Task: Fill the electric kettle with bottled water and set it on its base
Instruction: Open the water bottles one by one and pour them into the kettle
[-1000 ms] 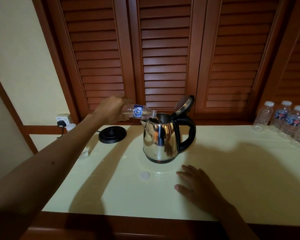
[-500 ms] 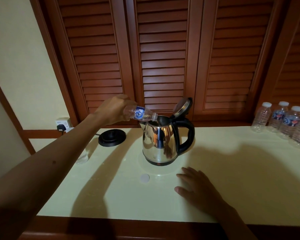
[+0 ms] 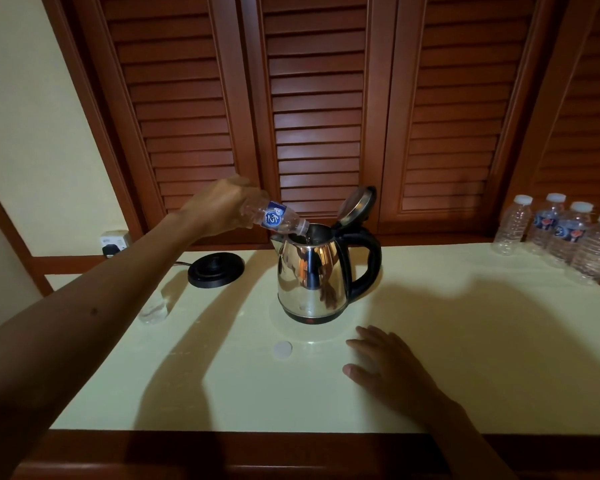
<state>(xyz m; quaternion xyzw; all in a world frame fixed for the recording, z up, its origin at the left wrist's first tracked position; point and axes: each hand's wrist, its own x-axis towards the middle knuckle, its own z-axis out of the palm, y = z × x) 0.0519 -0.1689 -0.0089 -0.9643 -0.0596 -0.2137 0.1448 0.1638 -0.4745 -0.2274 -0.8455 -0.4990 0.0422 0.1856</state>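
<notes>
A steel electric kettle (image 3: 310, 275) with a black handle stands mid-table, its lid (image 3: 357, 205) tipped open. My left hand (image 3: 222, 206) grips a small water bottle (image 3: 278, 218) with a blue label, tilted neck-down so its mouth sits over the kettle's opening. The black round base (image 3: 216, 269) lies on the table to the kettle's left, apart from it. My right hand (image 3: 385, 365) rests flat on the table in front of the kettle, fingers spread. A white bottle cap (image 3: 282, 349) lies between my hand and the kettle.
Several capped water bottles (image 3: 565, 233) stand at the table's back right. A clear bottle (image 3: 153, 303) stands at the left, partly behind my forearm. A wall socket with a plug (image 3: 113, 242) is at the back left. Louvred wooden doors rise behind the pale table (image 3: 465, 358).
The bottle has tipped a little steeper over the kettle's opening. My right hand and the kettle have stayed where they were.
</notes>
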